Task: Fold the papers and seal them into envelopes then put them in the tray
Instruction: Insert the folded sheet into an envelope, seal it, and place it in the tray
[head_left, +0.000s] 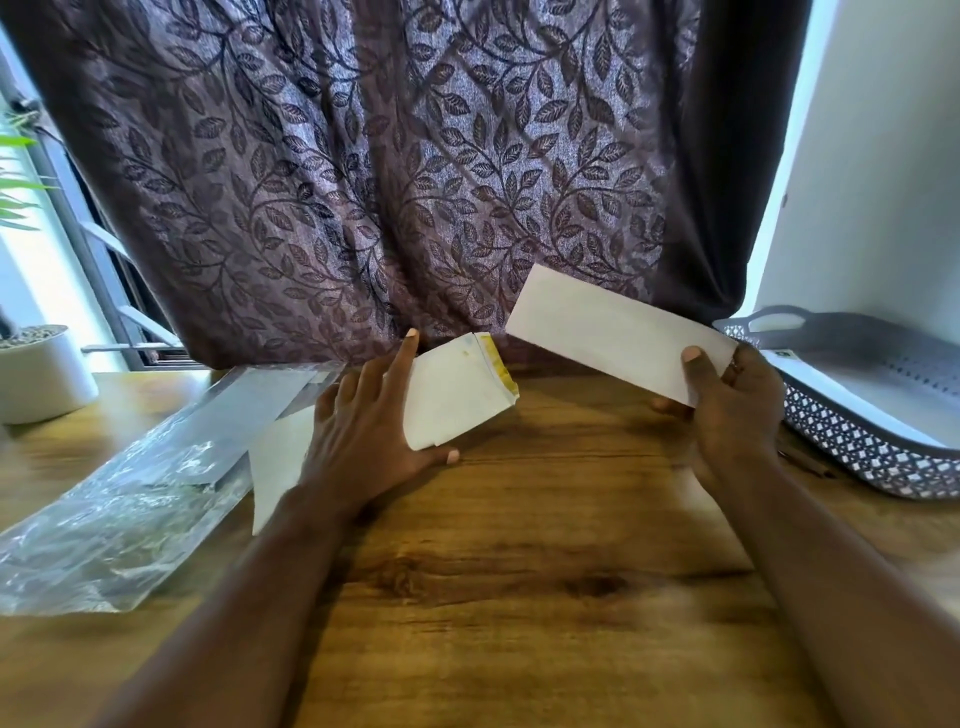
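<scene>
Pinching the folded paper (613, 332) between thumb and curled fingers (743, 359), the right hand (737, 410) is held raised above the bench (519, 545). The envelope (457, 395) is gripped low over the bench by the left hand (358, 436), index extended; the tray (857, 457) lies rightward.

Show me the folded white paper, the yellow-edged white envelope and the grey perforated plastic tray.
folded white paper (597, 322): head view, flat middle.
yellow-edged white envelope (457, 395): head view, front face.
grey perforated plastic tray (852, 447): head view, near wall.
</scene>
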